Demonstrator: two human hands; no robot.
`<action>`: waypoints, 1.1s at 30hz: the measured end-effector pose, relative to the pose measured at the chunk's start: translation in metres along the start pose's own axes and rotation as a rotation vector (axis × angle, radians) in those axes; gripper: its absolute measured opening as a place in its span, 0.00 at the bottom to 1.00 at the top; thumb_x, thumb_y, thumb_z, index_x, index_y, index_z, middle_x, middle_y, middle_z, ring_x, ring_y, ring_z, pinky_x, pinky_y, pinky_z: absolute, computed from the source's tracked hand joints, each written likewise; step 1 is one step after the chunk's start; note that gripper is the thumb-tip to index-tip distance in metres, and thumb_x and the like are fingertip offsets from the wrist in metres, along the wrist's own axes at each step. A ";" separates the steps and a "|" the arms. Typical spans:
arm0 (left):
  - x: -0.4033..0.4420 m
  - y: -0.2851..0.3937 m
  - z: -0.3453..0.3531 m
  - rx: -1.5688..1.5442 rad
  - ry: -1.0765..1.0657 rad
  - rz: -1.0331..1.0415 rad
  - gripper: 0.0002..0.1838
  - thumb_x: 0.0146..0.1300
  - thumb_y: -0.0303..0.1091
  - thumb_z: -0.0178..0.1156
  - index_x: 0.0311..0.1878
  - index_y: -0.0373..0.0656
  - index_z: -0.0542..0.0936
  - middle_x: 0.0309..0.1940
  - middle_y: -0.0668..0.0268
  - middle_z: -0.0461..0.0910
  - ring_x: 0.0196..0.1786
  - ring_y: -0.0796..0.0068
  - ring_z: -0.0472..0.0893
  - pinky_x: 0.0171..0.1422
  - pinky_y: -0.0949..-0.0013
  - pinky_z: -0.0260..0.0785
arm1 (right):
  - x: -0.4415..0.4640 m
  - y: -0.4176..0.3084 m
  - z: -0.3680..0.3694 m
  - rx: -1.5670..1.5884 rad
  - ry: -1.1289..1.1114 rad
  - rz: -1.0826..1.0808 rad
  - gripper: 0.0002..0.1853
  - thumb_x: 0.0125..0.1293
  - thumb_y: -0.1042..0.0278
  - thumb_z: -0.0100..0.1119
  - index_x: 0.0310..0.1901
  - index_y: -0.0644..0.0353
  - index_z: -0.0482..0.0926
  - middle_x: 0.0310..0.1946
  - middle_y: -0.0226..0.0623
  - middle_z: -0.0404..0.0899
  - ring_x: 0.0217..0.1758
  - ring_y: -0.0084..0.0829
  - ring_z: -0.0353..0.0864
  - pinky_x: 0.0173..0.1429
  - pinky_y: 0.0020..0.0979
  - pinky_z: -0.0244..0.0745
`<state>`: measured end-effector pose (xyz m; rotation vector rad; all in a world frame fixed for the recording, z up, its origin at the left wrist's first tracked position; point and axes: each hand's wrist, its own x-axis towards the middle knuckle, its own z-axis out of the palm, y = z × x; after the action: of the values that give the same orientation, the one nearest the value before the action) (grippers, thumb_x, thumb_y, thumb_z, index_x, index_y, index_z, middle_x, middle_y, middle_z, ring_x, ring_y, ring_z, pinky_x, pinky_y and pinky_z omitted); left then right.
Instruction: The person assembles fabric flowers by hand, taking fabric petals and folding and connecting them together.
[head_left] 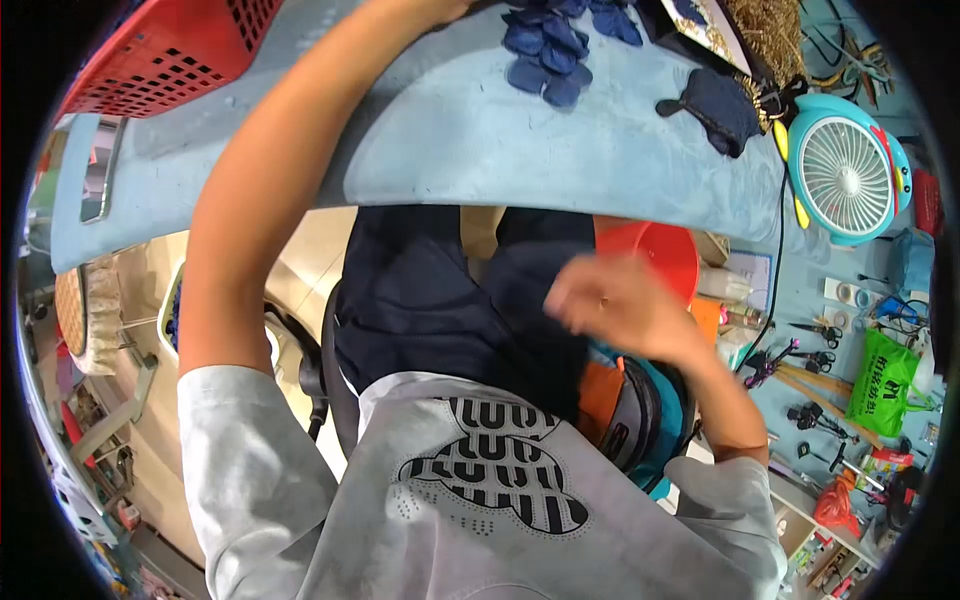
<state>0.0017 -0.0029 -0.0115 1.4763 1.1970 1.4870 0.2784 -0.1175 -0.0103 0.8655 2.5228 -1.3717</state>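
Note:
My left hand [448, 8] is at the top edge of the view, over the blue table [440, 150], mostly cut off, so its fingers are hidden. To its right lies a cluster of dark blue fabric pieces [548, 50]. My right hand [610, 300] hangs in front of the table edge, above my lap and beside a red bucket [668, 255]. Motion smears its fingers, and whether it holds anything is unclear. A dark blue pouch-like piece with gold-coloured bits [720, 108] lies on the table at the right.
A red perforated basket [180, 60] stands at the upper left. At the right are a turquoise fan [848, 180] with a cable, a box of small pieces [705, 35], scissors [825, 330] and a green bag [884, 380]. A blue and orange bag [640, 415] is beside my lap.

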 end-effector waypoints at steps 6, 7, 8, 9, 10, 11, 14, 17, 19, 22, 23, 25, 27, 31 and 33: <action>-0.006 0.023 -0.006 -0.136 0.126 -0.053 0.06 0.55 0.31 0.61 0.35 0.40 0.79 0.22 0.73 0.75 0.22 0.86 0.71 0.25 0.81 0.61 | 0.108 -0.043 -0.138 -0.051 0.963 -0.619 0.13 0.64 0.62 0.53 0.37 0.66 0.78 0.31 0.29 0.78 0.31 0.17 0.74 0.35 0.20 0.68; -0.005 0.023 -0.008 -0.167 0.144 -0.052 0.06 0.56 0.31 0.61 0.35 0.40 0.79 0.22 0.74 0.75 0.21 0.86 0.70 0.24 0.81 0.61 | 0.129 -0.036 -0.163 -0.083 0.865 -0.588 0.13 0.63 0.59 0.55 0.42 0.59 0.77 0.40 0.36 0.75 0.36 0.20 0.76 0.37 0.22 0.72; -0.002 0.019 -0.010 -0.167 0.171 0.002 0.06 0.56 0.32 0.61 0.35 0.40 0.80 0.23 0.73 0.76 0.23 0.86 0.71 0.26 0.81 0.63 | 0.149 -0.039 -0.166 -0.197 0.984 -0.623 0.12 0.63 0.62 0.53 0.39 0.61 0.77 0.30 0.31 0.76 0.30 0.20 0.74 0.34 0.22 0.71; 0.004 0.009 -0.012 -0.179 0.187 0.113 0.06 0.56 0.31 0.61 0.34 0.39 0.80 0.24 0.73 0.77 0.24 0.86 0.72 0.28 0.81 0.64 | 0.169 -0.038 -0.165 0.143 0.857 -0.532 0.11 0.64 0.61 0.52 0.38 0.60 0.76 0.24 0.26 0.74 0.27 0.19 0.73 0.33 0.19 0.69; 0.006 0.009 -0.015 -0.151 0.216 0.113 0.06 0.56 0.30 0.61 0.33 0.38 0.80 0.24 0.72 0.77 0.25 0.86 0.73 0.29 0.80 0.65 | 0.187 -0.030 -0.163 0.215 0.837 -0.599 0.12 0.64 0.61 0.53 0.38 0.62 0.78 0.27 0.27 0.76 0.29 0.18 0.73 0.34 0.19 0.69; 0.005 0.010 -0.017 -0.124 0.249 0.111 0.05 0.56 0.30 0.61 0.33 0.38 0.80 0.25 0.72 0.78 0.26 0.85 0.74 0.30 0.80 0.66 | 0.203 -0.023 -0.160 0.289 0.809 -0.665 0.13 0.63 0.61 0.54 0.37 0.64 0.79 0.29 0.29 0.78 0.30 0.16 0.74 0.34 0.19 0.69; 0.007 0.011 -0.022 -0.087 0.310 0.159 0.05 0.56 0.29 0.61 0.32 0.36 0.80 0.25 0.72 0.78 0.28 0.86 0.73 0.32 0.81 0.66 | 0.213 -0.021 -0.141 0.380 0.734 -0.697 0.13 0.62 0.61 0.56 0.35 0.65 0.78 0.26 0.29 0.78 0.27 0.16 0.75 0.32 0.19 0.70; 0.010 0.006 -0.019 -0.044 0.340 0.213 0.06 0.55 0.28 0.60 0.32 0.35 0.80 0.25 0.72 0.78 0.28 0.87 0.73 0.33 0.81 0.65 | 0.207 -0.016 -0.132 0.528 0.632 -0.634 0.14 0.62 0.61 0.56 0.36 0.66 0.78 0.26 0.30 0.78 0.28 0.18 0.76 0.32 0.19 0.70; 0.004 0.016 -0.016 -0.005 0.345 0.125 0.10 0.60 0.34 0.57 0.30 0.36 0.79 0.21 0.72 0.76 0.24 0.86 0.71 0.26 0.81 0.63 | 0.204 -0.014 -0.134 0.412 0.567 -0.623 0.13 0.62 0.63 0.56 0.38 0.67 0.78 0.27 0.31 0.78 0.29 0.19 0.77 0.33 0.20 0.70; -0.006 0.034 -0.010 -0.079 0.350 -0.011 0.13 0.62 0.37 0.54 0.26 0.38 0.78 0.16 0.72 0.73 0.16 0.86 0.69 0.17 0.80 0.57 | 0.200 -0.016 -0.133 0.515 0.399 -0.602 0.12 0.63 0.64 0.54 0.39 0.65 0.75 0.30 0.32 0.77 0.32 0.21 0.77 0.35 0.20 0.69; -0.004 0.032 -0.010 -0.063 0.367 0.022 0.13 0.62 0.36 0.54 0.27 0.37 0.78 0.16 0.71 0.73 0.16 0.86 0.70 0.17 0.80 0.58 | 0.197 -0.019 -0.132 0.563 0.384 -0.545 0.11 0.63 0.62 0.53 0.39 0.63 0.76 0.27 0.30 0.76 0.31 0.20 0.75 0.35 0.19 0.68; -0.003 0.031 -0.009 0.009 0.383 0.092 0.12 0.61 0.35 0.55 0.29 0.35 0.78 0.16 0.72 0.74 0.16 0.85 0.70 0.18 0.79 0.60 | 0.190 -0.025 -0.132 0.653 0.350 -0.435 0.11 0.65 0.60 0.51 0.39 0.59 0.76 0.22 0.25 0.73 0.27 0.18 0.73 0.34 0.17 0.67; -0.004 0.029 -0.009 0.201 0.381 0.232 0.11 0.60 0.34 0.55 0.32 0.33 0.78 0.17 0.69 0.76 0.18 0.83 0.72 0.21 0.78 0.63 | 0.194 -0.019 -0.133 0.691 0.326 -0.474 0.11 0.64 0.62 0.52 0.41 0.61 0.76 0.27 0.30 0.77 0.29 0.21 0.76 0.34 0.20 0.69; -0.001 0.022 -0.019 0.504 0.276 0.390 0.09 0.58 0.30 0.58 0.39 0.35 0.80 0.32 0.66 0.80 0.35 0.80 0.78 0.42 0.77 0.68 | 0.198 -0.011 -0.138 0.729 0.212 -0.553 0.10 0.61 0.70 0.53 0.42 0.67 0.73 0.29 0.39 0.79 0.29 0.25 0.79 0.32 0.22 0.73; 0.000 0.028 -0.021 0.503 0.233 0.423 0.08 0.57 0.30 0.58 0.37 0.36 0.81 0.29 0.64 0.81 0.32 0.79 0.78 0.38 0.77 0.69 | 0.193 -0.013 -0.139 0.805 0.091 -0.556 0.09 0.61 0.72 0.52 0.41 0.67 0.72 0.30 0.41 0.79 0.30 0.26 0.79 0.33 0.23 0.73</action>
<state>-0.0156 -0.0143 0.0165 2.0311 1.5481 1.7538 0.1324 0.0704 0.0052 0.2812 2.3403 -2.6652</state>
